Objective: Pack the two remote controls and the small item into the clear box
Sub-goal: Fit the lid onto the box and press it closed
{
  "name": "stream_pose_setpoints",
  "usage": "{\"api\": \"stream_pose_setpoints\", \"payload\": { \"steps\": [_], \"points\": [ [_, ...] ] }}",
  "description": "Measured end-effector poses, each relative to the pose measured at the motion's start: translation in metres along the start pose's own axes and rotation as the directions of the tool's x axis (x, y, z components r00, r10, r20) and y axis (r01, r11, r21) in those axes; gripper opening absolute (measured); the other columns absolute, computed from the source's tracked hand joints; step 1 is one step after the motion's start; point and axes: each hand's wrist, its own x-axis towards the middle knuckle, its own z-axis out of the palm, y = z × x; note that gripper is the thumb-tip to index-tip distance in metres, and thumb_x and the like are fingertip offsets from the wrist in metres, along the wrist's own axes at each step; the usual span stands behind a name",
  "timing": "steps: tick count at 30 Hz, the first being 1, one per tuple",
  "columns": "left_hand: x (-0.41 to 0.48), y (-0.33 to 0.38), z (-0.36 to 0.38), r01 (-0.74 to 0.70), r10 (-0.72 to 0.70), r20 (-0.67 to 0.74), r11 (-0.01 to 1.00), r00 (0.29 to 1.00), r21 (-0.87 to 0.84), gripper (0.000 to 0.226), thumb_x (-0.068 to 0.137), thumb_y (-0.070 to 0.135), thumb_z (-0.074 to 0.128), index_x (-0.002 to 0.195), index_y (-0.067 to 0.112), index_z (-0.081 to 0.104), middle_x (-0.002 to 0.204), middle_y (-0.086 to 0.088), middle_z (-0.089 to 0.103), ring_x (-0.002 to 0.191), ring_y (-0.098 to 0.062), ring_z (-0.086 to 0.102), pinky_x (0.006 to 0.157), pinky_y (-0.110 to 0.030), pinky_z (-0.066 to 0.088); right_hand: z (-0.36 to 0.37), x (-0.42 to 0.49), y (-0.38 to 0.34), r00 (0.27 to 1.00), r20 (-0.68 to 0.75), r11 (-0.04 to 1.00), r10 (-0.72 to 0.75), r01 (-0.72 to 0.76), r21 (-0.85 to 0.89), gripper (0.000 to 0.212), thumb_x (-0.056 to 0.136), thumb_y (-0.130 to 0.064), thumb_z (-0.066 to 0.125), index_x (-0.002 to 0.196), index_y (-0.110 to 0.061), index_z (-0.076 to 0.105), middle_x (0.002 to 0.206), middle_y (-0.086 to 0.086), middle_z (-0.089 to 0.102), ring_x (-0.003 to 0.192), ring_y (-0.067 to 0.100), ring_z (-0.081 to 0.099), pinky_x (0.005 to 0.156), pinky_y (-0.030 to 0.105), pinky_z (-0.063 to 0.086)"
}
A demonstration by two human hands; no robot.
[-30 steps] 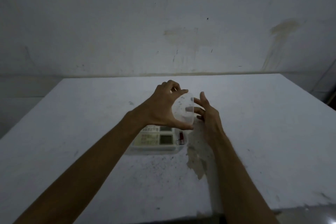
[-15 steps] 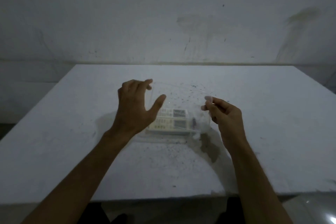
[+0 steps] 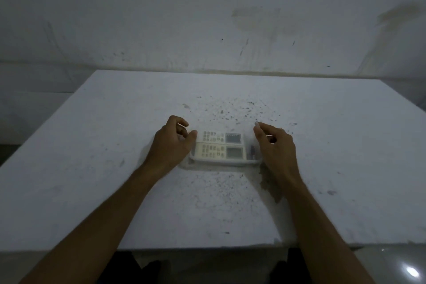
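Nearest the camera, two bare forearms are seen reaching forward over the near edge of the pale, speckled white table (image 3: 161, 210). A dark stain (image 3: 270, 188) is seen on the tabletop just beside the right forearm.

Further in, the shallow clear plastic box (image 3: 224, 162) is set flat on the table between the two hands. Inside it, two cream-white remote controls with grey screens are laid side by side, lengthwise left to right: the nearer remote control (image 3: 219, 151) and the farther remote control (image 3: 221, 137), their long edges touching. At the right end of the box, the small dark item (image 3: 252, 151) is lodged beside the screens; its detail is too blurred to be told.

The left hand (image 3: 171, 144) is held at the left end of the box with fingers curled and thumb forward, narrowly parted; whether the box is touched cannot be told. The right hand (image 3: 275, 145) is held at the right end, fingers loosely curled; whether anything is pinched cannot be told.

Compared with half a second ago, both hands are lowered to the level of the box, and the clear lid then raised between them is no longer made out above it.

Beyond, loose dark specks (image 3: 239, 110) are scattered on the table, and a stained grey wall (image 3: 207, 18) is seen behind.
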Motion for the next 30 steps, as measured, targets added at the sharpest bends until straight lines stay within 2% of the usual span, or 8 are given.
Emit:
{"api": "stream_pose_setpoints", "payload": {
  "steps": [2, 5, 8, 11, 15, 20, 25, 30],
  "points": [
    [0.000, 0.002, 0.000, 0.014, -0.014, 0.022, 1.000, 1.000, 0.000, 0.028, 0.095, 0.031, 0.071, 0.116, 0.018, 0.056, 0.099, 0.003, 0.066, 0.091, -0.013, 0.065, 0.064, -0.015, 0.045, 0.001, 0.000, 0.001, 1.000, 0.013, 1.000, 0.009, -0.009, 0.000, 0.045, 0.099, -0.051, 0.055, 0.133, -0.024, 0.067, 0.131, -0.006, 0.070, 0.080, -0.014, 0.056, 0.064, 0.000, 0.036],
    [0.008, 0.011, -0.001, -0.021, 0.013, 0.076, 0.994, 0.997, 0.108, 0.035, 0.094, 0.026, 0.070, 0.125, 0.017, 0.056, 0.121, -0.003, 0.062, 0.110, -0.020, 0.061, 0.083, -0.026, 0.051, 0.001, 0.000, 0.003, 0.999, 0.017, 0.999, 0.029, -0.029, 0.020, 0.044, 0.099, -0.047, 0.058, 0.133, -0.022, 0.067, 0.130, -0.003, 0.071, 0.094, -0.002, 0.061, 0.074, 0.003, 0.039],
    [0.017, 0.028, 0.002, -0.346, 0.323, 0.122, 0.872, 0.938, 0.347, 0.040, 0.090, 0.024, 0.070, 0.127, 0.014, 0.059, 0.132, -0.008, 0.059, 0.122, -0.026, 0.054, 0.105, -0.039, 0.044, 0.000, -0.001, 0.003, 1.000, 0.000, 0.999, 0.031, -0.031, 0.024, 0.040, 0.098, -0.042, 0.062, 0.134, -0.026, 0.067, 0.124, -0.005, 0.072, 0.085, -0.009, 0.061, 0.069, 0.000, 0.041],
    [0.025, 0.051, 0.017, -0.611, 0.528, 0.319, 0.737, 0.787, 0.288, 0.053, 0.091, 0.051, 0.063, 0.133, 0.020, 0.059, 0.140, -0.003, 0.059, 0.130, -0.022, 0.049, 0.111, -0.034, 0.031, 0.000, -0.002, 0.003, 0.999, 0.013, 0.998, 0.034, -0.035, 0.056, 0.037, 0.098, -0.040, 0.062, 0.131, -0.026, 0.069, 0.126, -0.005, 0.072, 0.087, -0.009, 0.062, 0.070, 0.001, 0.045],
    [0.028, 0.059, 0.050, -0.660, 0.369, 0.627, 0.678, 0.686, 0.324, 0.107, 0.075, 0.092, 0.047, 0.157, 0.025, 0.033, 0.164, 0.002, 0.036, 0.147, -0.019, 0.033, 0.120, -0.038, 0.017, -0.004, 0.001, 0.002, 0.998, 0.035, 0.995, 0.060, -0.063, 0.078, 0.036, 0.095, -0.039, 0.067, 0.128, -0.023, 0.071, 0.117, -0.011, 0.072, 0.088, -0.008, 0.063, 0.076, 0.006, 0.047],
    [0.032, 0.048, 0.064, -0.611, 0.335, 0.604, 0.719, 0.723, 0.332, 0.119, 0.066, 0.102, 0.041, 0.158, 0.028, 0.027, 0.162, 0.005, 0.039, 0.140, -0.017, 0.041, 0.114, -0.036, 0.024, -0.021, 0.024, -0.003, 0.931, 0.270, 0.874, 0.247, -0.334, 0.353, 0.018, 0.090, -0.025, 0.076, 0.104, -0.015, 0.081, 0.095, 0.008, 0.080, 0.082, 0.017, 0.075, 0.080, 0.037, 0.064],
    [0.033, 0.042, 0.067, -0.635, 0.385, 0.575, 0.699, 0.722, 0.330, 0.119, 0.065, 0.103, 0.040, 0.157, 0.028, 0.030, 0.159, 0.006, 0.043, 0.136, -0.016, 0.045, 0.112, -0.037, 0.027, -0.011, 0.028, 0.000, 0.951, 0.188, 0.900, 0.246, -0.296, 0.319, 0.018, 0.090, -0.027, 0.076, 0.099, -0.013, 0.081, 0.080, 0.001, 0.080, 0.068, 0.009, 0.076, 0.056, 0.016, 0.057],
    [0.033, 0.044, 0.064, -0.637, 0.381, 0.590, 0.704, 0.712, 0.314, 0.119, 0.066, 0.102, 0.038, 0.158, 0.027, 0.029, 0.161, 0.005, 0.040, 0.139, -0.017, 0.041, 0.115, -0.039, 0.024, -0.011, 0.036, -0.005, 0.928, 0.205, 0.894, 0.312, -0.360, 0.266, 0.018, 0.089, -0.026, 0.075, 0.096, -0.011, 0.082, 0.072, 0.001, 0.079, 0.064, 0.013, 0.076, 0.053, 0.019, 0.057]
  ]
}}
